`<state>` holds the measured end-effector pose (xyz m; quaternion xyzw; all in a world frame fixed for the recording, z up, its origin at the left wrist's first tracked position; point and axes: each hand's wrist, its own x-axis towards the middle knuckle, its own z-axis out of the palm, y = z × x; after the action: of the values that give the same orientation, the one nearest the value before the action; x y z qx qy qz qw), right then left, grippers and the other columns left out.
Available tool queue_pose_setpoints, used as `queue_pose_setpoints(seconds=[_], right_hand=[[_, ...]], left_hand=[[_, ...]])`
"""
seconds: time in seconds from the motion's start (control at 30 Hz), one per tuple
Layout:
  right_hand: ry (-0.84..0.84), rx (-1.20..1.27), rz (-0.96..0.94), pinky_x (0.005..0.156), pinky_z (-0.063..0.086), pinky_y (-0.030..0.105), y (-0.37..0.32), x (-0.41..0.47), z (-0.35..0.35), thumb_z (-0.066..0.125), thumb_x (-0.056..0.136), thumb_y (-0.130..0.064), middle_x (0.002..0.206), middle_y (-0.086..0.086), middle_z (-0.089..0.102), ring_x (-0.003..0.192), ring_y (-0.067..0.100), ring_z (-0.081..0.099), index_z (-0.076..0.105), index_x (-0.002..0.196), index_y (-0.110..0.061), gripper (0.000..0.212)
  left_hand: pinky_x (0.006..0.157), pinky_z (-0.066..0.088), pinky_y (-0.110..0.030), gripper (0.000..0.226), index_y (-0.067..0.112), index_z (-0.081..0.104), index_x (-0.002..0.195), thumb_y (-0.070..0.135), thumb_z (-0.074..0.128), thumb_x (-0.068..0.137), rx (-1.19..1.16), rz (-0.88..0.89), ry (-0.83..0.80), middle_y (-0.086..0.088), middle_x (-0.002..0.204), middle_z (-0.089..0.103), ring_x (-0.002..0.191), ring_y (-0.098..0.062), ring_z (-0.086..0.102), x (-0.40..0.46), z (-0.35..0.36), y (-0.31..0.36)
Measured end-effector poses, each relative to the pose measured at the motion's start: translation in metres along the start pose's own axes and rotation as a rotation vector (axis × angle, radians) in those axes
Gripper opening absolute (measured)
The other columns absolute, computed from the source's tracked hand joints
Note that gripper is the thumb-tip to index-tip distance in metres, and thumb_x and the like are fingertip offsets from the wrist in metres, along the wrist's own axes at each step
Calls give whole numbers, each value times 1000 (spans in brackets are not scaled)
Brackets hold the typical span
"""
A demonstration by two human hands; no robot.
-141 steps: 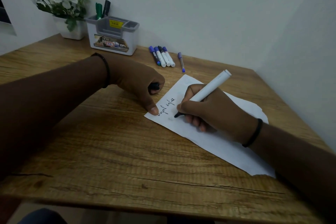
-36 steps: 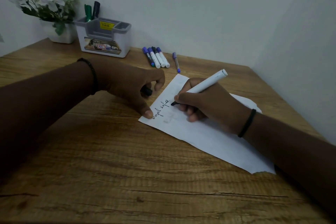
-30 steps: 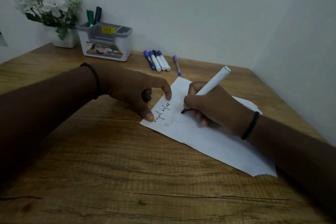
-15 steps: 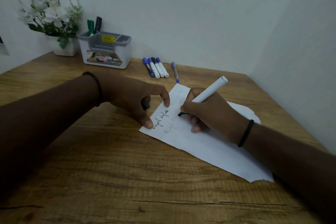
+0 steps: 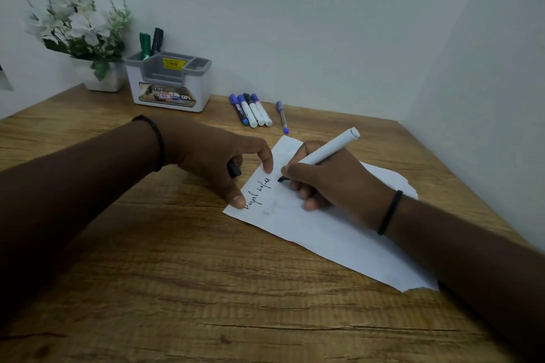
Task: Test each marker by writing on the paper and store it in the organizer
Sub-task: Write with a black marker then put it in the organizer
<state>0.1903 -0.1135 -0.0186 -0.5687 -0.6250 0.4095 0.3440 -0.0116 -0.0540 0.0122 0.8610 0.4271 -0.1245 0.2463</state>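
My right hand grips a white marker with its black tip touching the white paper, just right of a line of black handwriting. My left hand pins the paper's left edge with thumb and forefinger and curls around a black marker cap. The white and grey organizer stands at the back left with a green marker and a black marker upright in it. Several markers and a thin blue pen lie beyond the paper.
A white pot of white flowers stands left of the organizer against the wall. Walls close the wooden desk at the back and on the right. The desk's near part is bare wood.
The marker tip has moved up the paper past the end of the written words. My left forefinger has come down onto the paper's edge. The camera view has shifted slightly.
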Motion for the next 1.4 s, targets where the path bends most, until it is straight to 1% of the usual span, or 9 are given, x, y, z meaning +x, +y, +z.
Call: queue_pose_setpoints(seconds=[0.17, 0.5, 0.63, 0.73, 0.93, 1.07, 1.17, 1.27, 1.4], right_hand=[[29, -2, 39, 51, 54, 28, -1, 3, -2, 67, 83, -6, 63, 4, 61, 48, 14, 58, 58, 77, -10, 12], [-33, -25, 31, 45, 48, 23, -3, 7, -3, 72, 84, -13, 62, 2, 59, 50, 11, 54, 64, 80, -12, 9], [18, -78, 63, 53, 45, 31, 0, 7, -11, 71, 79, -13, 57, 2, 60, 49, 21, 55, 57, 69, -14, 17], [-15, -75, 62, 49, 47, 29, -2, 6, -10, 72, 80, -12, 59, 4, 61, 50, 21, 54, 58, 66, -13, 19], [27, -60, 87, 46, 51, 26, -3, 9, -15, 71, 82, -13, 61, 3, 61, 49, 15, 56, 60, 74, -11, 15], [71, 103, -46, 52, 50, 27, -6, 2, -25, 72, 85, -9, 71, 6, 59, 58, 13, 50, 68, 80, -10, 6], [41, 250, -143, 61, 52, 28, -8, -6, -29, 73, 86, -8, 76, 2, 62, 66, 14, 52, 74, 89, -10, 3], [-44, 437, -167, 62, 55, 30, -14, -13, -21, 69, 83, -16, 81, 11, 65, 71, 19, 60, 76, 94, -4, 17], [-17, 435, -245, 54, 53, 32, -24, -17, -11, 73, 73, -16, 74, 16, 66, 61, 22, 60, 64, 88, -6, 20]], left_hand=[[63, 40, -23, 69, 42, 34, 130, 39, 75, 74, -8, -11, -38, -2, 89, 51, 76, -12, 45, 2, -1, 2], [58, 36, -22, 69, 43, 34, 128, 40, 76, 73, -9, -8, -22, 4, 84, 48, 73, -8, 45, 7, -1, -1], [63, 39, -22, 69, 45, 34, 129, 42, 75, 74, 3, -8, -13, 2, 97, 53, 82, -7, 48, 5, 1, -1], [60, 37, -22, 69, 44, 35, 129, 41, 76, 74, -15, 7, -6, 6, 86, 49, 75, -6, 46, 5, 0, -3], [61, 37, -21, 69, 45, 34, 129, 42, 75, 74, -13, 20, -10, 9, 87, 47, 76, -6, 47, 4, 1, -3], [62, 37, -22, 67, 43, 38, 121, 41, 81, 69, -96, 52, 51, 12, 82, 46, 71, -3, 46, 2, 5, -10], [59, 37, -17, 62, 38, 41, 114, 33, 84, 69, -290, 138, 192, 12, 77, 46, 63, 4, 47, -6, 7, -21], [53, 36, -12, 57, 33, 41, 113, 19, 81, 74, -381, 198, 340, 5, 72, 46, 57, 0, 42, -8, 6, -23], [55, 31, -26, 53, 24, 38, 114, -9, 62, 81, -540, 313, 405, -9, 70, 38, 61, -16, 33, -5, 10, -13]])
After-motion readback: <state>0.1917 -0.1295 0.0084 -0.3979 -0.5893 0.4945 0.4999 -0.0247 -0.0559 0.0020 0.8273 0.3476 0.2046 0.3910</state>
